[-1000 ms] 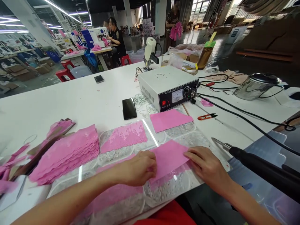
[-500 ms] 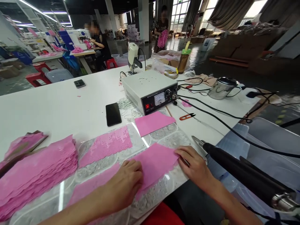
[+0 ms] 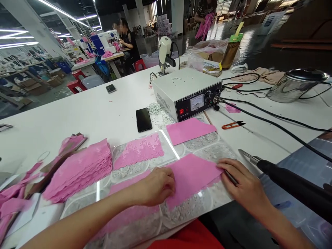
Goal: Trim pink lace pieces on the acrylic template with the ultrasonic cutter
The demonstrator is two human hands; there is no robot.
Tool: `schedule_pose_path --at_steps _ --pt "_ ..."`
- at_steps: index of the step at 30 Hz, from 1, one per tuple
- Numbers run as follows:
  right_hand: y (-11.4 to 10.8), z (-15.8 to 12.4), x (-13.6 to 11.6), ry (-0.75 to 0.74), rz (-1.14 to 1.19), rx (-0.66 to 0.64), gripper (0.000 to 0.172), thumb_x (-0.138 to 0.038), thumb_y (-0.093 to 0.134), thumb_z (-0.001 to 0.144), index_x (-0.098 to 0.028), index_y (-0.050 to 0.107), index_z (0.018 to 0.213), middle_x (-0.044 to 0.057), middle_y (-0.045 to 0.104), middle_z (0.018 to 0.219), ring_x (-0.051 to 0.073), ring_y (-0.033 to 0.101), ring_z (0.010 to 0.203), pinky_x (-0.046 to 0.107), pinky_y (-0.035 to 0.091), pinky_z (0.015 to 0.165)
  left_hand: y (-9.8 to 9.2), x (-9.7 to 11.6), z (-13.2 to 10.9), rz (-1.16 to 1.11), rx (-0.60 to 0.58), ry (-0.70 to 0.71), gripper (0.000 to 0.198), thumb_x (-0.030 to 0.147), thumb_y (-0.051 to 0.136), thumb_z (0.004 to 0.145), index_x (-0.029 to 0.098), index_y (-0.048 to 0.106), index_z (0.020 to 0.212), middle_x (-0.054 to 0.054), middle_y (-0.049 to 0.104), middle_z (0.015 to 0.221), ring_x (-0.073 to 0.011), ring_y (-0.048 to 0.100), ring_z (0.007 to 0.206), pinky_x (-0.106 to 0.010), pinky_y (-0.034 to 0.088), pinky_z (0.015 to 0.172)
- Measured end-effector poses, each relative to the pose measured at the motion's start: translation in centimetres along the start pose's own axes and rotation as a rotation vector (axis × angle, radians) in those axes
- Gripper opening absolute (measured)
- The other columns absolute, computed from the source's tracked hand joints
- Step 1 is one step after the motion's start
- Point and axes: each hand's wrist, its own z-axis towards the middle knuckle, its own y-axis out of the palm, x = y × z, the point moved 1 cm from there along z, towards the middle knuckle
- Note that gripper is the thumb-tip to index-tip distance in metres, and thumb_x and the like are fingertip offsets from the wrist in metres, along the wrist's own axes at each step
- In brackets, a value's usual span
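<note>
The smooth pink cloth (image 3: 193,176) lies near the front edge of the table, on a shiny sheet (image 3: 216,150). A bit more pink peeks out under its lower edge, so there seem to be two layers. The left hand (image 3: 160,185) rests on its left end with the fingers curled in. It probably keeps the cloth from sliding, but one cannot tell if the fingers pinch it. The right hand (image 3: 240,178) is at the pointed right end. Its fingertips touch the corner, maybe to keep it flat, and its fingers are closed around a thin dark tool (image 3: 231,178).

The sheet looks slick, with gray, stone-like shapes. On it lie a plain pink piece (image 3: 190,130) with a slanted side and a lacy piece (image 3: 144,148) with flowers and a wavy edge. To the left sits a thick stack of pink pieces (image 3: 80,169), perhaps piled so they are easy to reach.

Just right of the right hand is a black-handled tool (image 3: 285,181) with a pointed metal tip. Farther back are orange snips (image 3: 233,125), a flat black phone (image 3: 144,120) and a boxy metal machine (image 3: 188,86) with a dial.
</note>
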Motion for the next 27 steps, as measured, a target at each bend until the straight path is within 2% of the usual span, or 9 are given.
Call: schedule_pose_path --at_steps 8,14,17,21,24,27 --pt "0.0 -0.2 0.2 0.042 0.004 0.008 0.018 -0.014 0.053 0.089 -0.024 0.065 0.099 0.006 0.069 0.1 0.02 0.07 0.091 0.031 0.058 0.079 0.1 0.1 -0.1 0.015 0.013 0.007 0.019 0.003 0.058 0.078 0.018 0.06 0.067 0.0 0.061 0.088 -0.0146 0.057 0.086 -0.027 0.043 0.084" --pt "-0.3 0.1 0.3 0.107 0.021 0.039 0.013 -0.015 0.055 0.089 -0.022 0.065 0.093 0.007 0.07 0.095 0.019 0.071 0.087 0.031 0.06 0.078 -0.5 0.3 0.6 0.055 0.052 0.023 0.017 0.006 0.056 0.08 0.018 0.061 0.069 0.0 0.062 0.088 -0.0142 0.058 0.079 -0.025 0.043 0.07" --pt "-0.3 0.1 0.3 0.128 0.022 0.062 0.013 -0.015 0.055 0.089 -0.022 0.065 0.092 0.007 0.07 0.096 0.019 0.071 0.088 0.032 0.061 0.077 -0.4 1.4 2.2 0.072 0.084 0.028 0.011 0.013 0.059 0.084 0.019 0.065 0.078 -0.001 0.063 0.092 -0.0147 0.06 0.079 -0.026 0.044 0.07" --pt "-0.2 0.1 0.2 0.097 0.022 0.125 0.013 -0.013 0.055 0.089 -0.022 0.065 0.093 0.008 0.07 0.097 0.019 0.071 0.089 0.031 0.062 0.076 0.2 4.0 5.5 0.1 0.159 0.048 0.006 0.022 0.063 0.087 0.019 0.067 0.09 -0.003 0.064 0.098 -0.0172 0.062 0.084 -0.028 0.047 0.074" --pt "-0.1 0.3 0.0 0.065 0.027 0.162 0.015 -0.011 0.056 0.088 -0.021 0.065 0.095 0.009 0.07 0.098 0.019 0.071 0.09 0.032 0.062 0.078 0.9 5.6 8.1 0.139 0.201 0.071 0.022 0.028 0.071 0.083 0.018 0.063 0.1 -0.005 0.062 0.105 -0.0214 0.062 0.092 -0.032 0.049 0.08" --pt "-0.1 0.5 -0.2 0.057 0.04 0.19 0.018 -0.009 0.056 0.088 -0.021 0.065 0.097 0.009 0.07 0.098 0.019 0.071 0.09 0.032 0.062 0.078 1.9 6.3 10.0 0.175 0.224 0.088 0.032 0.03 0.075 0.079 0.016 0.06 0.103 -0.008 0.061 0.108 -0.0252 0.061 0.098 -0.035 0.049 0.084"
